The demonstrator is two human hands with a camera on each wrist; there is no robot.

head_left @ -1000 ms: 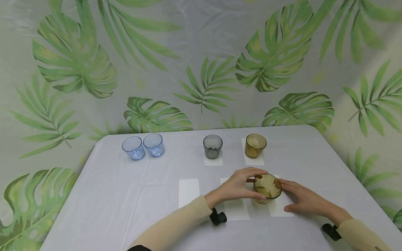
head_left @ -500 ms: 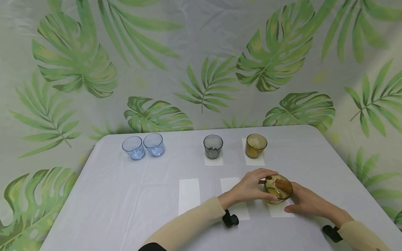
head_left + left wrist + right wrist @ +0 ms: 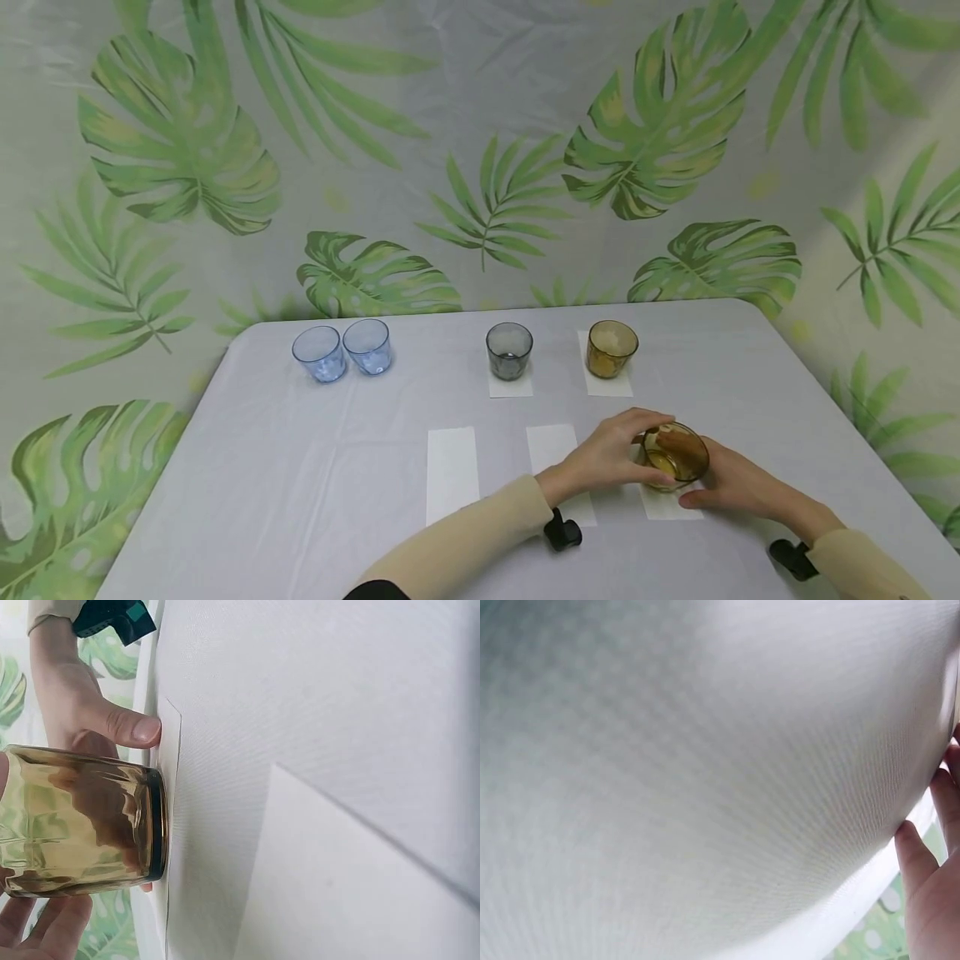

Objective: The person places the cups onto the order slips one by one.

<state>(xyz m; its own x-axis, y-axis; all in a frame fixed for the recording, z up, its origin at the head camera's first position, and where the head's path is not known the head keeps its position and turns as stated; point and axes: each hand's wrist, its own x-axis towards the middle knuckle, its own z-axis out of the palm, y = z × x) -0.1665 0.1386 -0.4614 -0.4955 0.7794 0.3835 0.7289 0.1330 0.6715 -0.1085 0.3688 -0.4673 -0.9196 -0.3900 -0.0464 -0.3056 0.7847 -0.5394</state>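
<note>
One of two amber glasses [image 3: 678,467] sits in left fingers [image 3: 648,416] (right fingers [image 3: 718,455] relaxed).

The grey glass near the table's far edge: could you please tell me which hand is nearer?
Left. The left hand is to the right of the grey glass and closer to the person, gripping an amber glass; the right hand is farther right, beyond that amber glass.

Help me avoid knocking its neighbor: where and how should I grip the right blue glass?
Grip the right blue glass by its upper wall, probably from the right: it tapers downward, and the other blue glass stands close on its left.
</note>
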